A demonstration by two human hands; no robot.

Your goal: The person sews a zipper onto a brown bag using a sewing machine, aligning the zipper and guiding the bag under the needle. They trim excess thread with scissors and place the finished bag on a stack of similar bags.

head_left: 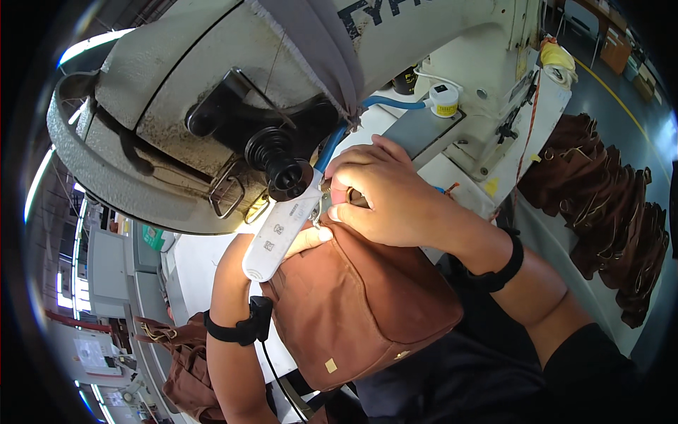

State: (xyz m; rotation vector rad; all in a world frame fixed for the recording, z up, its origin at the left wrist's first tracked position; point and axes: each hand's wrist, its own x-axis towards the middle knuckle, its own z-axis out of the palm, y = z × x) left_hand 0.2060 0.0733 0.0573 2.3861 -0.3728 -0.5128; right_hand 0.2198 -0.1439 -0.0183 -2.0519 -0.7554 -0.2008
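A brown leather bag point(353, 304) with a small gold-coloured tag point(330, 365) near its lower edge rests tilted over the front of the work table. My left hand point(308, 242) pinches the bag's upper end beside a small metal clasp point(317, 215); a white lamp arm covers part of this hand. Just right of it, my right hand point(385, 189) is closed at the bag's top, thumb against curled fingers. A dark brown piece with a gold-coloured edge point(357, 198) shows inside its grip; its full shape is hidden. Both hands are beneath the sewing machine head point(176, 78).
The white lamp arm point(280, 230) hangs directly over my left hand. More brown bags point(192, 367) are at the lower left, and several point(600, 219) lie in a row at the right. A blue hose point(395, 103) and a white round container point(444, 100) are behind my hands.
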